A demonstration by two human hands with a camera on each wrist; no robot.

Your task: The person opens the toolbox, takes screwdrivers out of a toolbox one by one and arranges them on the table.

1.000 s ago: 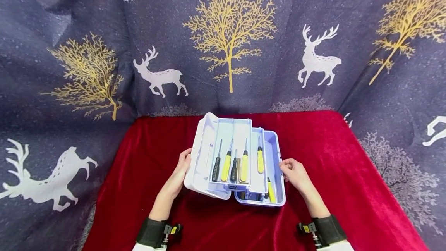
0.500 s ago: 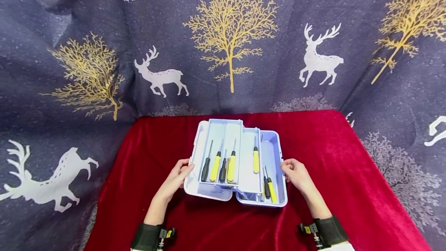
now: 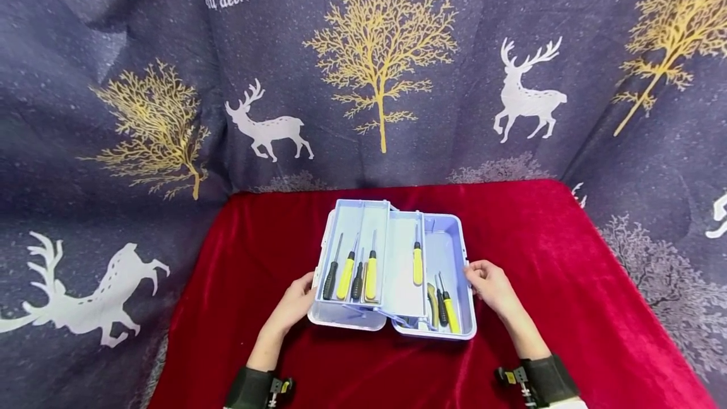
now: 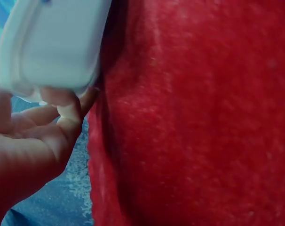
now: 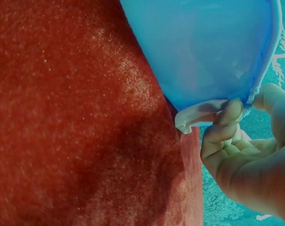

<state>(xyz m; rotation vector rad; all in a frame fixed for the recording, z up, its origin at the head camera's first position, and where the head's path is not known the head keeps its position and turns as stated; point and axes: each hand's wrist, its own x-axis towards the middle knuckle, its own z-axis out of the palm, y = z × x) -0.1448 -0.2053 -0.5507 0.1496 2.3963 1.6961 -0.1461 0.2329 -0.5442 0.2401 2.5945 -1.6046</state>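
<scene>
An open toolbox (image 3: 443, 242) with a pale blue base stands mid-table. Its white lid (image 3: 349, 319) is folded out to the left, partly covered by the upper tray (image 3: 372, 216). That tray holds black and yellow-handled screwdrivers (image 3: 372, 276). One yellow screwdriver (image 3: 418, 265) lies in the middle tray (image 3: 400, 276). In the base are a black screwdriver (image 3: 442, 308), a yellow one (image 3: 451, 314) and a yellow-black curved item (image 3: 433, 305). My left hand (image 3: 295, 302) grips the lid's outer edge. My right hand (image 3: 491, 283) pinches the base's right side by a white latch (image 5: 199, 115).
Red velvet cloth (image 3: 522, 219) covers the table around the box. A dark curtain (image 3: 409, 163) with printed deer and trees hangs behind and at both sides. Black straps (image 3: 548, 380) with small fittings circle both wrists.
The lid has swung down and outward under my left hand. Both trays have shifted left, uncovering more of the base and its tools. My right hand keeps its hold on the base's side.
</scene>
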